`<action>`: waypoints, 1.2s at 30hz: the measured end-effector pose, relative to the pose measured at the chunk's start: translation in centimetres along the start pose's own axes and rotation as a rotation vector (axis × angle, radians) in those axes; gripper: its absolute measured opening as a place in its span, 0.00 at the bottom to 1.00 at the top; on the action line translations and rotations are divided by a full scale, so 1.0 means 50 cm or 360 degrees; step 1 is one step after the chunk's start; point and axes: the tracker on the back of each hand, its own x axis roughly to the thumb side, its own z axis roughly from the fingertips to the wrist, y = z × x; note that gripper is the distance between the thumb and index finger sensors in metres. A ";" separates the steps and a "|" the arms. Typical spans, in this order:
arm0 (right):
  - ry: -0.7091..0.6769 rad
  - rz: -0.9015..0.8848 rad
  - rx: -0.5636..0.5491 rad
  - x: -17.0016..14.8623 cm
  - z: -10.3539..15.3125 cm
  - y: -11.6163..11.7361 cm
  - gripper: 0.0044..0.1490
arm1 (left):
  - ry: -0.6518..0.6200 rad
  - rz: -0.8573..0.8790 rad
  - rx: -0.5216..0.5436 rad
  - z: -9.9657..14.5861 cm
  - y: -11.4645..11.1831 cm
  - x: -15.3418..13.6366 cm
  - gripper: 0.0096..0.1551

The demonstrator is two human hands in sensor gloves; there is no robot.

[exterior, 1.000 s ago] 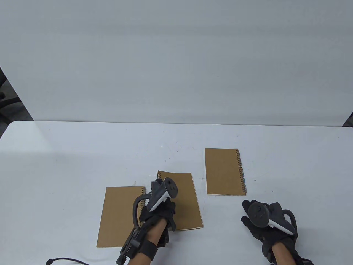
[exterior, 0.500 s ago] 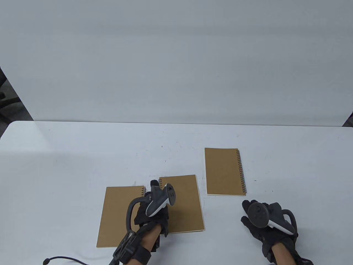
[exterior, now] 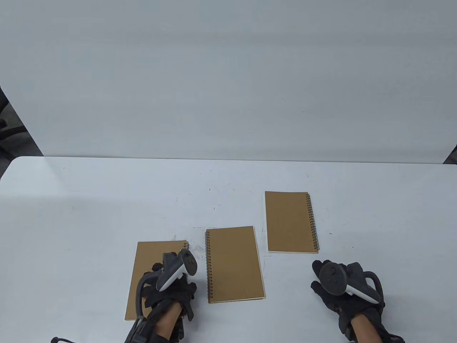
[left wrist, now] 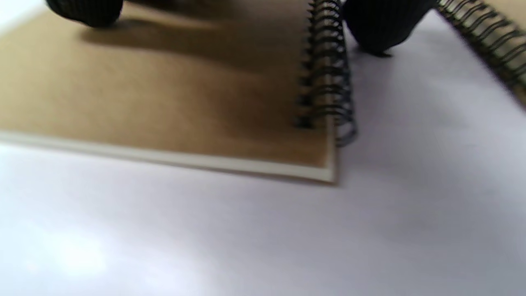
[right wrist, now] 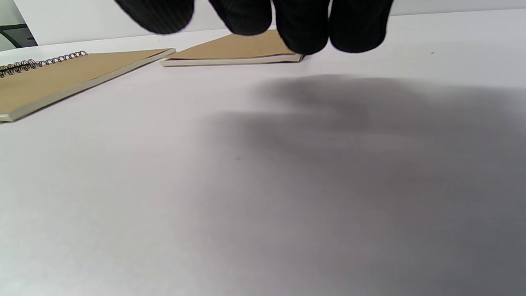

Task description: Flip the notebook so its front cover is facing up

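Observation:
Three brown spiral notebooks lie flat on the white table (exterior: 89,200). The left notebook (exterior: 151,264) has its spiral on the right edge. The middle notebook (exterior: 235,264) has its spiral on the left. The right notebook (exterior: 289,221) has its spiral on the right. My left hand (exterior: 171,286) is over the left notebook's right side and holds nothing. In the left wrist view one fingertip (left wrist: 86,10) is over the brown cover (left wrist: 164,102) and another (left wrist: 378,28) is on the table beside the spiral (left wrist: 328,82). My right hand (exterior: 342,286) is low over bare table, empty.
In the right wrist view my fingers (right wrist: 304,24) hang over bare table, with the middle notebook (right wrist: 61,78) at the left and the right notebook (right wrist: 234,49) beyond. A black cable (exterior: 57,339) lies at the front edge. A dark chair (exterior: 3,125) stands off the table's left.
My left hand let go of the middle notebook, which settled flat with its spiral on the left. The hand then drew back left over the left notebook. The right hand barely moved.

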 end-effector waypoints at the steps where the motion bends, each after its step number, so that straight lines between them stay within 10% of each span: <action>1: 0.0000 -0.0002 0.0003 0.000 0.000 0.000 0.40 | 0.0005 -0.0008 0.0002 -0.001 0.002 -0.001 0.62; 21: -0.0001 -0.0033 0.0050 -0.001 -0.003 0.003 0.40 | 0.0024 -0.0430 0.0264 -0.005 0.032 0.017 0.53; 36: 0.0000 -0.0060 0.0043 -0.007 -0.005 0.004 0.41 | -0.0176 0.0383 0.0731 0.141 0.208 0.050 0.50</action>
